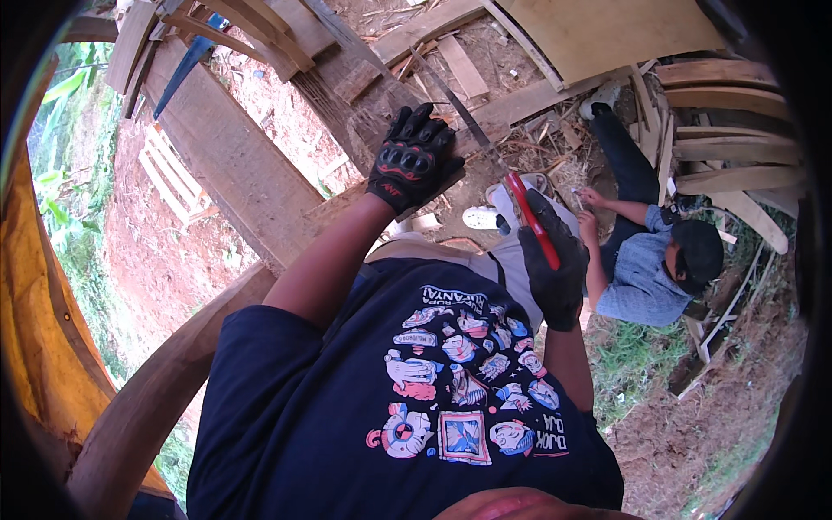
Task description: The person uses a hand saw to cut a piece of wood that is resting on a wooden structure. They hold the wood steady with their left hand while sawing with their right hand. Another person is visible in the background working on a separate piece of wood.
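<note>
My left hand (414,160), in a black glove with hard knuckle guards, lies on a piece of wood (452,178), fingers stretched forward and slightly apart. Closed around the red handle of a handsaw (468,117) is my right hand (557,273), also in a black glove. The saw's long, narrow blade shows almost edge-on and slants away to the upper left, past the fingers of my left hand. Whether its edge touches any wood I cannot tell.
Another person (646,277) in a dark cap sits low at the right, hands together. A wide plank (230,152) runs along the left, with a blue saw blade (184,76) near its far end. Curved boards (728,126) are stacked far right; scraps litter the ground.
</note>
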Demonstrator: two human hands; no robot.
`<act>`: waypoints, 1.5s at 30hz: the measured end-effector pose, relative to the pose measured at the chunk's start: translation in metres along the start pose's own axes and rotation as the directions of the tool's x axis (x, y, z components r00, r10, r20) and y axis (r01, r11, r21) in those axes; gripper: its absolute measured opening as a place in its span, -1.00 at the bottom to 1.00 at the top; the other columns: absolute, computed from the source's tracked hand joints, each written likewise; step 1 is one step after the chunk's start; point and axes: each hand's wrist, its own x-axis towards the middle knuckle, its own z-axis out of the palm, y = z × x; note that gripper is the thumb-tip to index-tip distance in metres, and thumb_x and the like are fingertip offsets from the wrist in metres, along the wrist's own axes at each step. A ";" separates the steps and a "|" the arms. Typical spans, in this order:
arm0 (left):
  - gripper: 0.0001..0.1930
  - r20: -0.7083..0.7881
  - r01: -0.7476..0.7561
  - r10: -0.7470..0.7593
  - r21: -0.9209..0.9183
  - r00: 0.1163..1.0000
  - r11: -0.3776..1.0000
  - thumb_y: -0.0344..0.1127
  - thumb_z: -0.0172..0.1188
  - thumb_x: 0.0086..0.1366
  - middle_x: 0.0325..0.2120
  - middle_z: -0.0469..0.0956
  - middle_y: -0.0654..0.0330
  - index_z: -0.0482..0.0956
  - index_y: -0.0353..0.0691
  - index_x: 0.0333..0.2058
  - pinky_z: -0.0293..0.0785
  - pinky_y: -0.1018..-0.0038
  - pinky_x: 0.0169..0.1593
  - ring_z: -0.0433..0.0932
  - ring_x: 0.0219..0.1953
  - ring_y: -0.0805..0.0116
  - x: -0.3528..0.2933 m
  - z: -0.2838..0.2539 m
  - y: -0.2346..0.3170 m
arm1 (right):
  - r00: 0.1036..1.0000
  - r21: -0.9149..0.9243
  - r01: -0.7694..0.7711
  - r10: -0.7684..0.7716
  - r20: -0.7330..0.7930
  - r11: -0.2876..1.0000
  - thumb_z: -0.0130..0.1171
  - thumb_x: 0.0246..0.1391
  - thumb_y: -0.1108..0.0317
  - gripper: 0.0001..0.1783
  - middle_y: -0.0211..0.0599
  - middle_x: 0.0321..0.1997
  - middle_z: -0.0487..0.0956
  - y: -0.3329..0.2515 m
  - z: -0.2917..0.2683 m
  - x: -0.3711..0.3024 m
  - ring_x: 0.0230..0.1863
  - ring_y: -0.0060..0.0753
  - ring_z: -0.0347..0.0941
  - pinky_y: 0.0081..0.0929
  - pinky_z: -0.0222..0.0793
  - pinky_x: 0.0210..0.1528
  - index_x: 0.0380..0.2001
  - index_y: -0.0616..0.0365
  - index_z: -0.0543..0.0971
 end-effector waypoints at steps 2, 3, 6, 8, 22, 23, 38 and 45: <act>-0.41 -0.028 -0.006 0.006 -0.024 1.000 1.000 0.19 0.34 0.42 0.24 0.64 -0.03 0.73 -0.19 0.15 0.09 -0.16 0.66 0.39 0.51 -0.13 0.000 -0.002 0.000 | 1.000 -0.022 -0.004 0.004 0.016 1.000 0.37 0.34 0.43 -0.47 0.00 0.32 0.73 -0.004 -0.007 -0.001 0.23 0.03 0.75 -0.16 0.65 0.24 0.36 0.21 0.63; -0.42 -0.042 -0.009 0.008 -0.036 0.999 0.999 0.18 0.36 0.41 0.23 0.64 -0.02 0.73 -0.19 0.14 0.10 -0.17 0.66 0.39 0.51 -0.13 -0.001 -0.003 0.001 | 1.000 -0.033 -0.005 0.006 0.025 0.999 0.37 0.34 0.43 -0.47 0.00 0.32 0.73 -0.005 -0.011 -0.002 0.24 0.02 0.75 -0.17 0.64 0.25 0.36 0.21 0.63; -0.42 -0.058 -0.010 0.006 -0.060 0.998 0.998 0.17 0.40 0.37 0.21 0.66 -0.01 0.74 -0.18 0.12 0.11 -0.18 0.65 0.41 0.50 -0.12 -0.001 -0.004 0.000 | 0.996 0.030 -0.080 0.079 0.035 0.996 0.39 0.33 0.43 -0.47 -0.01 0.31 0.74 -0.008 -0.013 -0.003 0.25 0.00 0.75 -0.18 0.64 0.26 0.35 0.21 0.65; -0.42 -0.056 -0.013 0.009 -0.064 0.998 0.998 0.18 0.41 0.36 0.21 0.66 0.00 0.75 -0.18 0.12 0.13 -0.18 0.65 0.41 0.50 -0.11 0.000 -0.003 0.000 | 0.996 0.022 -0.075 0.074 0.042 0.997 0.40 0.32 0.43 -0.46 -0.02 0.31 0.74 -0.010 -0.012 -0.001 0.25 -0.01 0.75 -0.20 0.64 0.26 0.35 0.21 0.65; -0.40 -0.012 -0.008 0.007 -0.082 1.000 0.997 0.16 0.41 0.37 0.24 0.65 0.03 0.73 -0.18 0.16 0.11 -0.15 0.65 0.37 0.53 -0.07 0.000 -0.002 -0.003 | 0.996 -0.006 -0.062 0.062 0.064 0.998 0.36 0.35 0.54 -0.50 0.00 0.10 0.82 -0.006 -0.020 0.016 0.00 -0.27 0.80 -0.32 0.67 0.05 0.33 0.27 0.66; -0.40 -0.009 -0.002 0.001 -0.084 1.000 0.996 0.16 0.41 0.37 0.24 0.65 0.03 0.73 -0.19 0.16 0.11 -0.15 0.65 0.37 0.53 -0.07 0.000 -0.002 -0.002 | 0.993 0.008 -0.093 0.092 0.070 0.996 0.35 0.36 0.53 -0.51 -0.01 0.10 0.82 0.002 -0.021 0.012 -0.02 -0.31 0.79 -0.35 0.67 0.02 0.34 0.27 0.66; -0.37 0.031 0.000 0.001 -0.013 1.000 1.000 0.21 0.36 0.40 0.23 0.65 -0.03 0.72 -0.22 0.17 0.10 -0.16 0.65 0.42 0.49 -0.10 0.004 -0.004 0.001 | 0.998 0.091 -0.047 0.042 0.057 0.995 0.43 0.27 0.46 -0.44 0.01 0.31 0.74 0.008 -0.013 -0.016 0.24 -0.05 0.77 -0.26 0.65 0.23 0.32 0.29 0.64; -0.36 0.021 -0.001 0.002 -0.013 1.000 1.000 0.23 0.36 0.40 0.24 0.65 -0.04 0.73 -0.23 0.17 0.09 -0.16 0.66 0.41 0.50 -0.10 0.003 -0.001 0.000 | 0.999 0.094 -0.031 0.031 0.009 0.995 0.42 0.28 0.48 -0.46 -0.01 0.33 0.73 0.012 0.006 0.001 0.25 -0.09 0.76 -0.26 0.65 0.24 0.33 0.26 0.64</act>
